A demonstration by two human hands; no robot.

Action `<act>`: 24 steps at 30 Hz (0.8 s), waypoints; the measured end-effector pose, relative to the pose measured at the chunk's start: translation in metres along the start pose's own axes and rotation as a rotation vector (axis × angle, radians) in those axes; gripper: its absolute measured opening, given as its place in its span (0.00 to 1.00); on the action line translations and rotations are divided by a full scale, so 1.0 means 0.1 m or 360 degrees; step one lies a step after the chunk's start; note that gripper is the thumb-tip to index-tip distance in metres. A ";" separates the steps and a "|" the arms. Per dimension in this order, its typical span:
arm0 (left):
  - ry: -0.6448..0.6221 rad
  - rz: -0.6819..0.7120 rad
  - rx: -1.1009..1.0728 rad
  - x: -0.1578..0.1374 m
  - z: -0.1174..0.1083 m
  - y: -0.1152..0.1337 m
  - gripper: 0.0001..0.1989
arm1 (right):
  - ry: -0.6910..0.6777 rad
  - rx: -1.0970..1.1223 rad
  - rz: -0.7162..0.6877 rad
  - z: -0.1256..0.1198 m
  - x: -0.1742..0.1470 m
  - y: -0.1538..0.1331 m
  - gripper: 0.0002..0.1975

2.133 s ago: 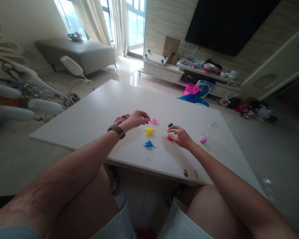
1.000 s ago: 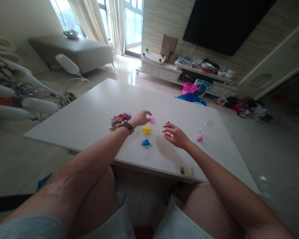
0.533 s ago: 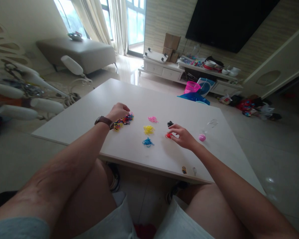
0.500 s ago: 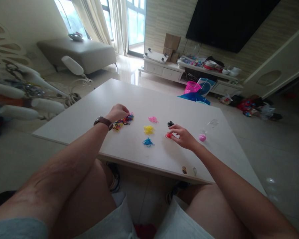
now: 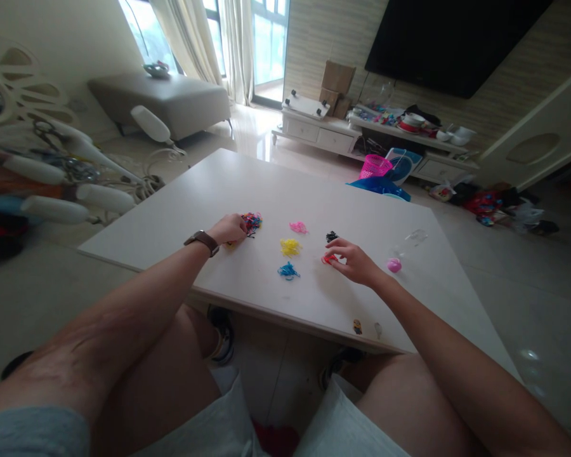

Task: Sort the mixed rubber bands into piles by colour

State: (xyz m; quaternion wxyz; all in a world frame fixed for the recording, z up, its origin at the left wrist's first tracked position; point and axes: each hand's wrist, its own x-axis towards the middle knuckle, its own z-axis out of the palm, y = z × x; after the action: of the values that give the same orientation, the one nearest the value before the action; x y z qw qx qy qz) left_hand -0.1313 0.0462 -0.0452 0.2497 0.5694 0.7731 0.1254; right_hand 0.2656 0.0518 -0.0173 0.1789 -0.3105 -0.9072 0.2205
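Note:
My left hand, a watch on its wrist, reaches into a pile of mixed-colour rubber bands. Its fingers curl down and are closed, and their tips are hidden, so what they hold does not show. At the red rubber bands is my right hand, thumb and index finger closing on them and the other fingers lifted. Just beyond it sits a small heap of black bands. Between the hands lie pink bands, yellow bands and blue bands, each in a separate heap.
On the white table, a pink ball-like piece and a clear plastic container lie to the right. A small minion figure is near the front edge. White lamp arms stand off the left side; a pink basket is beyond.
My left hand has moved lower and nearer over the mixed pile, covering more of its near part. My right hand stays at the red bands. The whole view has shifted slightly.

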 end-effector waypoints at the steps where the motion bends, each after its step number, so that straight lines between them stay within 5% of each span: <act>1: -0.0005 0.0012 0.0026 0.00 -0.03 0.02 0.06 | -0.0003 -0.0001 0.0002 0.00 0.00 -0.01 0.06; 8: -0.0031 0.0025 0.0209 -0.07 -0.28 0.05 0.10 | -0.0027 -0.0012 0.0014 -0.03 -0.02 -0.03 0.06; 24: -0.0183 -0.0071 0.0461 -0.04 -0.26 0.01 0.10 | -0.0090 0.0013 0.0019 -0.01 -0.01 -0.02 0.07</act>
State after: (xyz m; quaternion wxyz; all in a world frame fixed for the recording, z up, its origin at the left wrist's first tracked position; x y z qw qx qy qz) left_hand -0.1431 0.0449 -0.0215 0.2116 0.5885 0.7799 -0.0256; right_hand 0.2659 0.0502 -0.0161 0.1531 -0.3088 -0.9091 0.2339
